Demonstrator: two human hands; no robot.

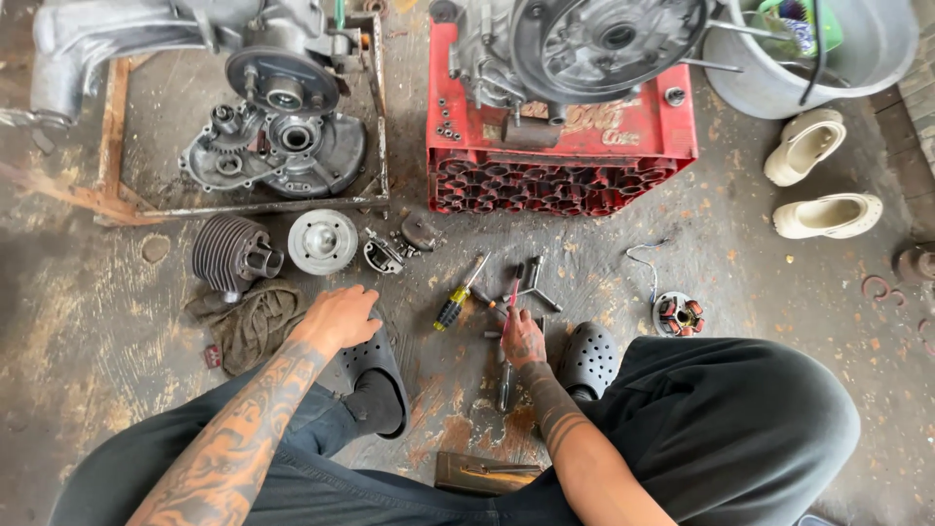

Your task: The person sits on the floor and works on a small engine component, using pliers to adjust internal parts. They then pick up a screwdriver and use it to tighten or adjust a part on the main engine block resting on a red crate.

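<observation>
My left hand (341, 317) rests palm down on my black clog (375, 375), next to a dirty rag (251, 321), holding nothing. My right hand (523, 338) is down among the tools on the concrete floor, fingers closed on a thin red-handled tool (513, 290). A yellow-and-black screwdriver (456, 300) lies just left of it, and a dark T-shaped wrench (537, 282) just beyond. Another tool (505, 385) lies under my right wrist.
A finned cylinder (232, 253), a round cylinder head (322, 241) and small parts (401, 244) lie ahead. An engine (584, 44) sits on a red crate (563, 161); an open crankcase (278, 146) in a rusty frame. Stator coil (679, 314), pale clogs (816, 180), basin (838, 54).
</observation>
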